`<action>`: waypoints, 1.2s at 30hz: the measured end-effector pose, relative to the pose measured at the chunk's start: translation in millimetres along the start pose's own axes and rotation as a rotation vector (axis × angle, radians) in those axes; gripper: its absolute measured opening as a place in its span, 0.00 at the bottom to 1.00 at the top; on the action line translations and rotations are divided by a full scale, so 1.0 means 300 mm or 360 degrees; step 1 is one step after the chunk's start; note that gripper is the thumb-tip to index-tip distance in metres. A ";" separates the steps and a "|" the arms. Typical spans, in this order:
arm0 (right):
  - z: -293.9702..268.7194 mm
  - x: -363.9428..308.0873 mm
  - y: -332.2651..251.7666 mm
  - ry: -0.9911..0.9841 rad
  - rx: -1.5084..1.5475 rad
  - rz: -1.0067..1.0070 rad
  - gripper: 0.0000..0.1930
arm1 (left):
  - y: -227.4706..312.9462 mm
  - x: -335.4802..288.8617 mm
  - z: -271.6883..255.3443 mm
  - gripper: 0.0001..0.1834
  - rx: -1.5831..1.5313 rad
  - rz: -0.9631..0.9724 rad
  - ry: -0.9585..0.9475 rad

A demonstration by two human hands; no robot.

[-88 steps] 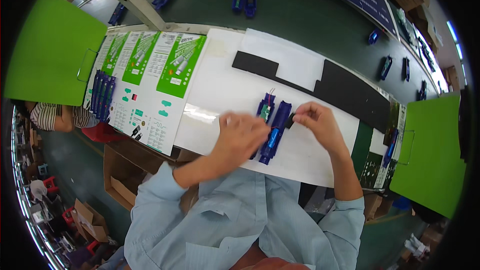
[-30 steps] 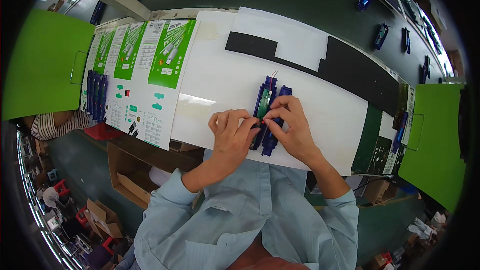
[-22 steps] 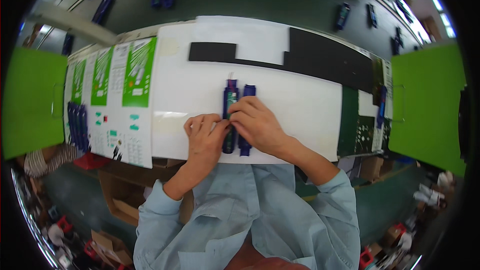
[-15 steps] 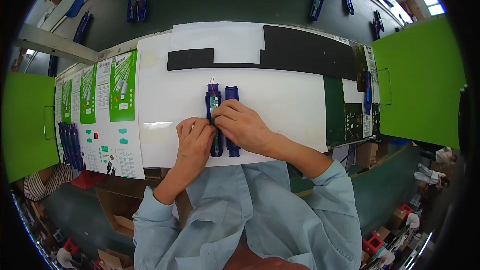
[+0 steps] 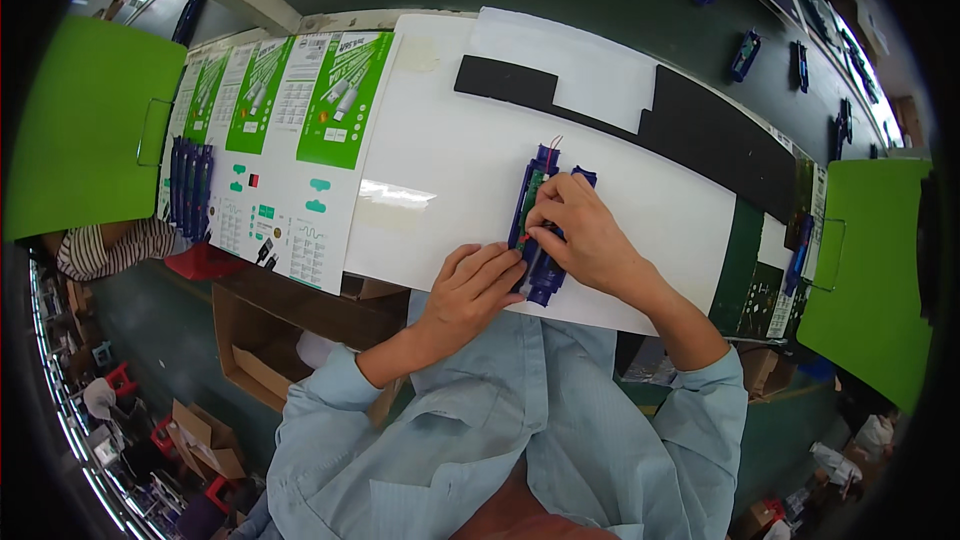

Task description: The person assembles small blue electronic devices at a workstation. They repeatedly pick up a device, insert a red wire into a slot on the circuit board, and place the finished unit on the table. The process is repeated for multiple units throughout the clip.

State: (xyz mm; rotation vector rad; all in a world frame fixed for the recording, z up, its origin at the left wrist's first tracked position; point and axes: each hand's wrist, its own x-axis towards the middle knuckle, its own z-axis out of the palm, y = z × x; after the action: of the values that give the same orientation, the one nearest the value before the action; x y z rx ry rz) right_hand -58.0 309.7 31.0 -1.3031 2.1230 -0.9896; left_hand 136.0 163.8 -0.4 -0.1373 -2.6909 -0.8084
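Pale blue shirt (image 5: 480,385) — front placket (image 5: 536,380), loose sleeves (image 5: 325,405) — forearms (image 5: 688,328) bare.

Covering lower end of long blue plastic half-shell (image 5: 522,202) with bare left hand (image 5: 468,290). Holding bare right hand (image 5: 588,235) across second blue plastic half-shell (image 5: 545,283) with fingertips at narrow green circuit board (image 5: 537,183).

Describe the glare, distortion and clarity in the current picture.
Head view: glare streaks the white sheet, left of the blue casing halves; head view: the black sheet's far edge bows and the picture's corners go black; head view: what the right hand's fingers handle is too small to make out.
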 end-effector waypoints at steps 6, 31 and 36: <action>-0.003 0.013 0.011 0.0017 0.0028 -0.0037 0.03 | -0.003 0.004 0.008 0.27 0.0014 0.0023 0.0026; 0.014 0.012 -0.012 0.0061 0.0030 0.0026 0.02 | -0.024 -0.002 0.022 0.26 -0.0040 0.0040 0.0057; 0.020 0.008 -0.008 0.0097 0.0013 -0.0033 0.02 | -0.020 -0.001 0.019 0.26 -0.0024 0.0009 0.0042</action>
State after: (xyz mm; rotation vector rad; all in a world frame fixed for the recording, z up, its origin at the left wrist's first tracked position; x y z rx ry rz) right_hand -53.6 304.8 29.0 -1.3091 2.1525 -1.0578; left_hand 133.5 162.0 -8.1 -0.1366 -2.6591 -0.8236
